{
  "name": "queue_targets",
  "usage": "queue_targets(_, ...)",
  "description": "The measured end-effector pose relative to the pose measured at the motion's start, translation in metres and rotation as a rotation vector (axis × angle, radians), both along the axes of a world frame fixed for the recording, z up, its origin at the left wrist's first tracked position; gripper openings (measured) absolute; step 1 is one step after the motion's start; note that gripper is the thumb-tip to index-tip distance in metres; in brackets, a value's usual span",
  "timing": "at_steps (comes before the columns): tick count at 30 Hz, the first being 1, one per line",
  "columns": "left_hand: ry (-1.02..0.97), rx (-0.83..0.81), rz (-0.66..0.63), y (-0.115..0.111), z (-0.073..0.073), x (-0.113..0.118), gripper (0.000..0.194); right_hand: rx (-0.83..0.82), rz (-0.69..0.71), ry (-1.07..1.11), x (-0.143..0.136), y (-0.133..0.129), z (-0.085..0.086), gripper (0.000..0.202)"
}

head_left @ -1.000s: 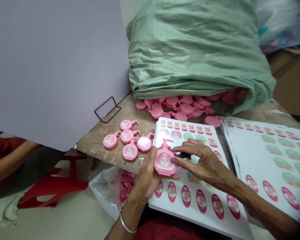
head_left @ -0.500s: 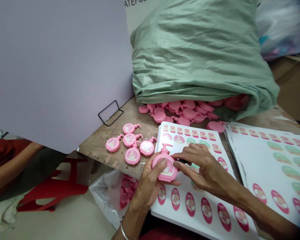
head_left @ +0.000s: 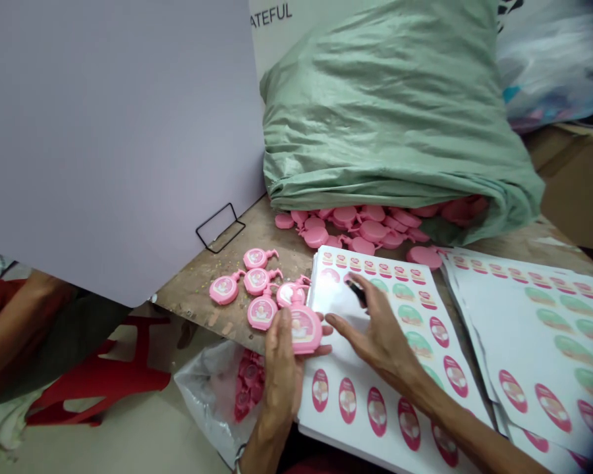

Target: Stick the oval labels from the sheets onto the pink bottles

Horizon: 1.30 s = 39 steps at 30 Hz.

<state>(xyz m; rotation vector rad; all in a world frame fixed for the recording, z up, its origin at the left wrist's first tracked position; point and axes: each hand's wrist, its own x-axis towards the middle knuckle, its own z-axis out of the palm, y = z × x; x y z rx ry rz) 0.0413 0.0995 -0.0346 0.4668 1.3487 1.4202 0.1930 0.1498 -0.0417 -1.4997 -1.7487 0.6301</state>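
Observation:
My left hand (head_left: 284, 349) holds a pink pump-bottle-shaped piece (head_left: 304, 329) with a round label on its face, low over the sticker sheets' left edge. In my right hand (head_left: 375, 322) is a small black tool (head_left: 358, 291), its tip near the round stickers in the upper part of the sheet stack (head_left: 348, 342). Thumb and fingers of that hand are spread around the tool. Several labelled pink pieces (head_left: 262, 311) lie on the table (head_left: 192, 289) left of the stack, one partly hidden behind the held piece.
A green sack (head_left: 390, 118) spills pink pieces (head_left: 373, 230) at the back. More sticker sheets (head_left: 484, 316) lie right. A grey panel (head_left: 118, 145) with a black wire stand (head_left: 221, 228) is left. Below are a clear bag (head_left: 207, 388) and red stool (head_left: 109, 375); another person's arm (head_left: 20, 316) shows.
My left hand has moved left with the pink piece. My right hand has left the piece and moved up with the black tool over the stickers.

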Motion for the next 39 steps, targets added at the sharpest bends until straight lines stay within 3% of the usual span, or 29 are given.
queue_targets(2, 0.196, 0.011, 0.026, 0.007, -0.004, -0.021, 0.049, 0.015, -0.042, -0.035, 0.018, 0.011, 0.001, 0.072)
queue_targets(6, 0.835, 0.122, 0.061, 0.039, -0.020, -0.067, 0.039, 0.064, -0.018, -0.090, 0.042, 0.049, 0.012, 0.048)
queue_targets(9, 1.165, 0.152, -0.001, 0.063, -0.031, -0.085, 0.038, 0.037, 0.010, -0.275, 0.032, 0.088, 0.016, 0.034)
queue_targets(12, 1.401, 0.236, 0.139, 0.070, -0.033, -0.085, 0.041, -0.057, -0.076, -0.387, 0.010, 0.129, 0.013, 0.042)
queue_targets(14, 1.404, 0.340, 0.244, 0.062, -0.029, -0.078, 0.040, -0.106, -0.146, -0.393, -0.006, 0.156, 0.009, 0.049)
queue_targets(16, 1.325, 0.447, 0.260, 0.048, -0.023, -0.066, 0.034, -0.172, -0.174, -0.371, -0.018, 0.178, 0.005, 0.052)
queue_targets(21, 0.985, 0.447, 0.064, 0.016, -0.006, -0.035, 0.019, -0.288, -0.097, -0.198, -0.027, 0.205, 0.010, 0.046)
queue_targets(23, 0.865, 0.415, -0.003, 0.015, -0.002, -0.029, 0.016, -0.289, -0.045, -0.087, -0.021, 0.197, 0.016, 0.046)
queue_targets(25, 0.767, 0.368, -0.053, 0.021, 0.001, -0.025, 0.017, -0.296, 0.016, 0.031, -0.013, 0.173, 0.021, 0.049)
queue_targets(29, 0.453, 0.274, -0.149, 0.036, 0.006, -0.009, 0.028, -0.379, 0.145, 0.246, -0.002, 0.084, 0.021, 0.054)
queue_targets(31, 0.253, 0.210, -0.194, 0.038, 0.007, 0.004, 0.040, -0.485, 0.249, 0.511, -0.004, 0.035, 0.018, 0.050)
queue_targets(33, 0.046, 0.125, -0.245, 0.035, 0.005, 0.016, 0.047, -0.502, 0.262, 0.610, -0.006, -0.005, 0.014, 0.043)
queue_targets(36, -0.160, 0.044, -0.268, 0.026, 0.003, 0.022, 0.048, -0.424, 0.213, 0.515, 0.008, -0.034, 0.011, 0.038)
queue_targets(39, -0.174, -0.018, -0.212, 0.020, 0.005, 0.019, 0.051, -0.298, 0.064, 0.336, 0.041, -0.030, 0.010, 0.038)
